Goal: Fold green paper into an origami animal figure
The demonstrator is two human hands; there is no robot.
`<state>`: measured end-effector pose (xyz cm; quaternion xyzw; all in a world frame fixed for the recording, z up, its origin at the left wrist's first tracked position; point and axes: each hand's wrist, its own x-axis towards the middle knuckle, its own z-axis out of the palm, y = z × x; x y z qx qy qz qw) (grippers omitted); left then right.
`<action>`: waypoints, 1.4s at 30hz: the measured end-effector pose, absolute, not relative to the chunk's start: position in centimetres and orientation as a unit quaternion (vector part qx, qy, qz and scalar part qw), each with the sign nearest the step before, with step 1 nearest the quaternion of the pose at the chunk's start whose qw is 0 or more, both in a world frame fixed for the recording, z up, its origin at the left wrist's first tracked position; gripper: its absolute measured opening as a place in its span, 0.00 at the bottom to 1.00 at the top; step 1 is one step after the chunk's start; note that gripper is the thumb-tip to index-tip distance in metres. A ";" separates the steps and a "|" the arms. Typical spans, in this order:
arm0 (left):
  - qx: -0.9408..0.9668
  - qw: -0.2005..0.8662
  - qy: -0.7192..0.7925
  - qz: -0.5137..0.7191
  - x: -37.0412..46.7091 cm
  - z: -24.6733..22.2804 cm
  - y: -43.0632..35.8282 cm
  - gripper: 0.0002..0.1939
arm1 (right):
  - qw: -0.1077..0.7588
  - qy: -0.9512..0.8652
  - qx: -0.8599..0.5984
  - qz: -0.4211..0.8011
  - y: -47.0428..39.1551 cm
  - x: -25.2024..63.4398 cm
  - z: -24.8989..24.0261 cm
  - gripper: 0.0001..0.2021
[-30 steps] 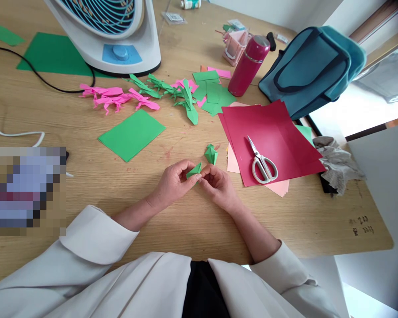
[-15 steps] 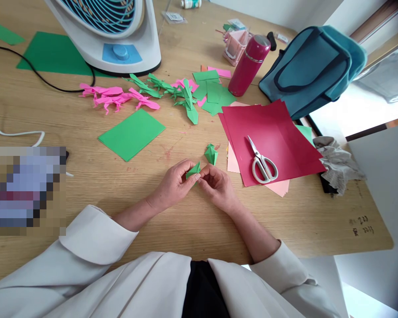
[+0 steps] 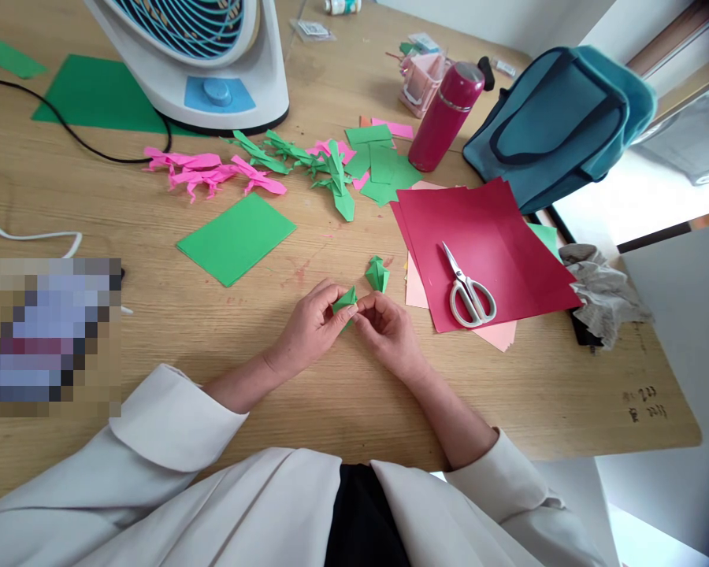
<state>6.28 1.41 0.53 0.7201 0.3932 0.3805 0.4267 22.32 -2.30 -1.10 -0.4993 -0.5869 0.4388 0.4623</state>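
A small folded green paper piece (image 3: 346, 300) is pinched in my left hand (image 3: 308, 324), its pointed tip sticking up past the fingers. My right hand (image 3: 391, 331) is closed at the piece's right edge, thumb and forefinger pressed together on it. Fingers cover much of the folds. Just beyond my right hand lies another folded green paper piece (image 3: 376, 273). Farther off, several pink origami figures (image 3: 213, 172) and green origami figures (image 3: 335, 181) lie in a row. A flat green sheet (image 3: 236, 239) rests beyond my left hand.
White-handled scissors (image 3: 471, 291) lie on red paper sheets (image 3: 514, 252) at the right. Behind stand a red thermos (image 3: 446, 118), a pink holder (image 3: 421, 83) and a teal bag (image 3: 558, 130). A white fan (image 3: 236, 94) is at the back left, its black cord (image 3: 76, 140) trailing leftward.
Both hands stay at nearly the same spot, still pinching the green paper piece, with only a slight shift of the fingers. The whole view has moved very slightly.
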 end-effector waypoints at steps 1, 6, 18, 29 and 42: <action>0.723 0.423 0.388 0.385 6.3 0.6 1.4 0.08 | 0.461 -0.589 -0.500 0.437 -2.3 22.3 -1.1 0.04; 0.736 0.403 0.376 0.393 6.4 0.6 1.3 0.08 | 0.458 -0.611 -0.494 0.415 -2.5 22.4 -0.5 0.05; 0.711 0.412 0.417 0.389 6.3 0.5 1.0 0.08 | 0.431 -0.652 -0.493 0.383 -2.3 22.4 -0.2 0.07; 0.687 0.462 0.385 0.408 6.2 0.8 1.2 0.11 | 0.428 -0.657 -0.474 0.399 -2.3 22.6 0.2 0.05; 0.628 0.524 0.399 0.415 6.5 0.7 1.3 0.07 | 0.482 -0.531 -0.477 0.509 -2.1 22.5 -0.7 0.12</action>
